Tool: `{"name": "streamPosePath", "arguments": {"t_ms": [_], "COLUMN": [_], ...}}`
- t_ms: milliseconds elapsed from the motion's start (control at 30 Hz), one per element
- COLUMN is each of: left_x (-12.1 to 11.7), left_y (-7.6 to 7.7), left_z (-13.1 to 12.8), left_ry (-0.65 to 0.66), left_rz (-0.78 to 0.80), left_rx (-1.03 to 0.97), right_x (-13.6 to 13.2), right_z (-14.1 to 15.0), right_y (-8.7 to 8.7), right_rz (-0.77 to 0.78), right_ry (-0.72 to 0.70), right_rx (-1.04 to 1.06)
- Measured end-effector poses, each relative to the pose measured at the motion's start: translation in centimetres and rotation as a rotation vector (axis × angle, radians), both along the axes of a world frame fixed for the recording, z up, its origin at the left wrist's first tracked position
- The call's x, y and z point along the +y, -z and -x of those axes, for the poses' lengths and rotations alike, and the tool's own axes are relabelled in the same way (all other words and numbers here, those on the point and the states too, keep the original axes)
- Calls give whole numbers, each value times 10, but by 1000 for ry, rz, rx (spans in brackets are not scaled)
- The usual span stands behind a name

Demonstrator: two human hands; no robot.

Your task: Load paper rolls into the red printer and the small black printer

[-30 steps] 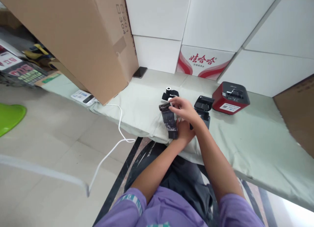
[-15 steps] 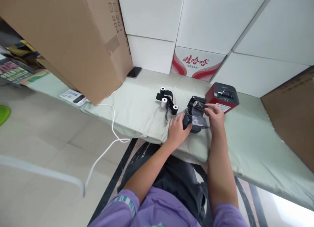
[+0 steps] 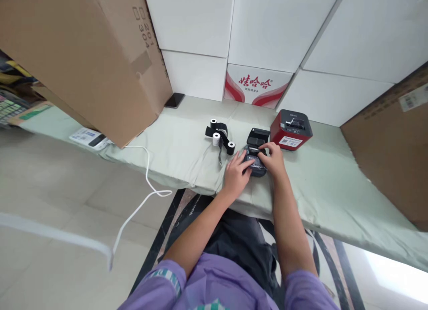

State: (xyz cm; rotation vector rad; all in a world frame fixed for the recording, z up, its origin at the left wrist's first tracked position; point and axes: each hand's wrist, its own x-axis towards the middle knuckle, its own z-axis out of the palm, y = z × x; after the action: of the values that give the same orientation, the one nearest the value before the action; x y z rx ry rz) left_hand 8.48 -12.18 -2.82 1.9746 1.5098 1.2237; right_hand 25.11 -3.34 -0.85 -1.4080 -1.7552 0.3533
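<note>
A small black printer [image 3: 257, 142] with its lid raised sits near the front of a table covered in pale green cloth [image 3: 187, 145]. My left hand [image 3: 236, 174] lies on the printer's left side with the fingers stretched over it. My right hand [image 3: 274, 158] rests on its right side, fingers curled and pinching a strip of dark paper at the printer's opening. Just left of the printer lie three small rolls [image 3: 219, 138] wound with black paper.
A red printer [image 3: 290, 129] stands behind the black one. A large cardboard box [image 3: 83, 55] fills the left, another [image 3: 391, 140] the right. White cartons [image 3: 261, 38] line the back. A phone [image 3: 174, 100] lies by them. A white cable [image 3: 143, 185] hangs off the table edge.
My right hand carried the dark paper strip from the left over to the black printer and lowered it into the opening. My left hand moved onto the printer's side.
</note>
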Motion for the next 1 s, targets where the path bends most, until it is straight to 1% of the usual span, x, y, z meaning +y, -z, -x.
{"name": "streamPosePath", "arguments": {"t_ms": [67, 133, 200, 233, 367, 467, 533, 600, 733, 867, 1000], "left_x": [1, 2, 2, 2, 0, -3, -5, -6, -3, 3, 2], "left_y": [3, 5, 5, 5, 1, -3, -5, -5, -1, 3, -1], "left_z": [-1, -1, -1, -1, 0, 1, 2, 2, 3, 2, 0], "left_ry": [-3, -5, 0, 4, 34, 66, 78, 70, 33, 37, 40], "left_rz": [-24, -34, -40, -45, -66, -82, -97, -105, -61, 39, 122], "left_rx": [-20, -33, -36, -36, -42, -71, -105, -140, -165, -109, -28], "right_x": [1, 3, 8, 11, 22, 19, 13, 6, -2, -4, -1], "right_z": [2, 5, 8, 9, 9, 4, 1, 0, 0, -3, -4], "right_y": [4, 5, 6, 6, 5, 4, 4, 4, 1, -2, 2], "right_rz": [-39, -81, -98, -84, 70, 149, 190, 249, 384, 454, 470], "right_ry": [16, 87, 155, 165, 84, 9, -22, -43, -112, -161, -172], "right_rx": [-10, 38, 164, 258, 659, 796, 794, 743, 680, 615, 589]}}
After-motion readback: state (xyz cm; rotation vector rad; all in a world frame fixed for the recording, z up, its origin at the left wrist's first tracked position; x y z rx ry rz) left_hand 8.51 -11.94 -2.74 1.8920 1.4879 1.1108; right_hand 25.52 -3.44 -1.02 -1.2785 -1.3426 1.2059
